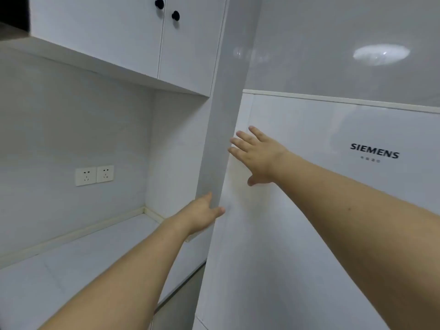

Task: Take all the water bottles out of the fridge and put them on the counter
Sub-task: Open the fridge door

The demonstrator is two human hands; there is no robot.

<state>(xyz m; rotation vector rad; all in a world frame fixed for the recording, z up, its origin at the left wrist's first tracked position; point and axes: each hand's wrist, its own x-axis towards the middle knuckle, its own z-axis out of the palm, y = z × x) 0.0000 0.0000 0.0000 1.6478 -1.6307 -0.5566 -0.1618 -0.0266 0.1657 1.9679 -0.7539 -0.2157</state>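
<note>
from the left i see a smooth pale counter (78, 256) with a raised cream edge strip along its back, and two white wall sockets (94, 175) side by side on the matte grey wall above it. overhead hang flat white cabinet doors (133, 36) with two round black knobs (167, 9). a tall grey vertical panel (221, 129) stands between the counter niche and the fridge (297, 186).

my left hand (202, 214) reaches to the panel's lower part; its thumb lies on the fridge door's left edge and its fingers go out of sight round that edge, so it looks to be gripping the door edge, though i cannot see the fingers themselves. my right hand (256, 154) lies higher up, flat on the glossy white fridge door, fingers straight and spread, holding nothing.

the door is shut, with dark siemens lettering (374, 151) to the right. the water bottles are not in view.
</note>
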